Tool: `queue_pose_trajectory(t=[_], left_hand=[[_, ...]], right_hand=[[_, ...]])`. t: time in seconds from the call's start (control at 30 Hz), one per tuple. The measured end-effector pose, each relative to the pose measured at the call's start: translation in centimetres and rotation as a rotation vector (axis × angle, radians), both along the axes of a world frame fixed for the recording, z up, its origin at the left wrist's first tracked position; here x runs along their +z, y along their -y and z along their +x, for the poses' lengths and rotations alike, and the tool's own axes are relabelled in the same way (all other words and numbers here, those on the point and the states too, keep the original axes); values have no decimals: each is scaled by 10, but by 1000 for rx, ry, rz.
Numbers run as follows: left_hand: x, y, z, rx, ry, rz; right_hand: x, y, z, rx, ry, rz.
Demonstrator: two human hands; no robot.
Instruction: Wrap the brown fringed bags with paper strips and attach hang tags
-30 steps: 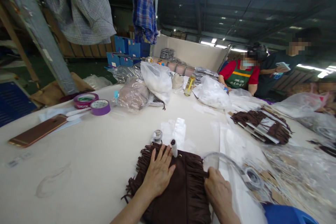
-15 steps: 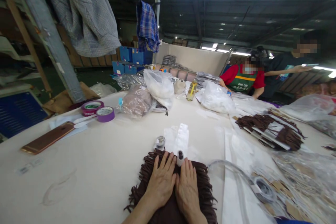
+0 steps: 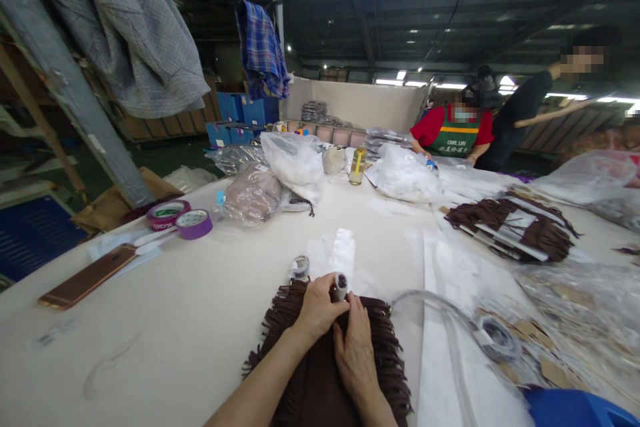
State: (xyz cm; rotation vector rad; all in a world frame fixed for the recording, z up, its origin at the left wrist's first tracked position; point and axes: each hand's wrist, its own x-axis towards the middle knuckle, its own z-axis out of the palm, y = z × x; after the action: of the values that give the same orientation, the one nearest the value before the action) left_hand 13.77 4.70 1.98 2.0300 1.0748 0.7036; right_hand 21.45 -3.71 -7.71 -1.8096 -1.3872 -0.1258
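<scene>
A dark brown piece with fringed sides [image 3: 313, 387], perhaps a bag, lies flat on the white table in front of me. At its top edge stands a small white wrapped roll [image 3: 341, 288] with a dark core. My left hand [image 3: 317, 307] is closed around the roll's left side, its thumb pointing toward my right hand. My right hand [image 3: 356, 353] rests on the brown piece, fingers stretched out, their tips at the roll's base. White tissue strips [image 3: 343, 250] lie just beyond the roll. A small clear tape-like coil [image 3: 301, 267] sits at the top left corner.
Purple tape rolls [image 3: 195, 224] and a phone [image 3: 87, 277] lie on the left. Plastic-bagged goods [image 3: 253, 193] and a yellowish bottle [image 3: 357, 165] stand farther back. More brown fringed pieces [image 3: 510, 223] are at right, near a blue object [image 3: 583, 408]. A co-worker [image 3: 453, 130] works across the table.
My left hand has risen from lying flat on the brown piece and closed around the white roll. My right hand stays on the piece. A blue object has entered view at lower right.
</scene>
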Motion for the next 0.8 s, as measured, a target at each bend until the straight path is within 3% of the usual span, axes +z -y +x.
queue_pose_trajectory(t=[0.2, 0.53, 0.63, 0.8], left_hand=[[-8, -24, 0, -116, 45, -165], [-12, -32, 14, 15, -46, -93], [-7, -21, 13, 5, -88, -49], [-8, 25, -11, -126, -187, 101]], right_hand=[[8, 3, 2, 19, -263, 17], [5, 3, 2, 46, -440, 23], [7, 3, 2, 41, -493, 39], [7, 3, 5, 47, -635, 63]])
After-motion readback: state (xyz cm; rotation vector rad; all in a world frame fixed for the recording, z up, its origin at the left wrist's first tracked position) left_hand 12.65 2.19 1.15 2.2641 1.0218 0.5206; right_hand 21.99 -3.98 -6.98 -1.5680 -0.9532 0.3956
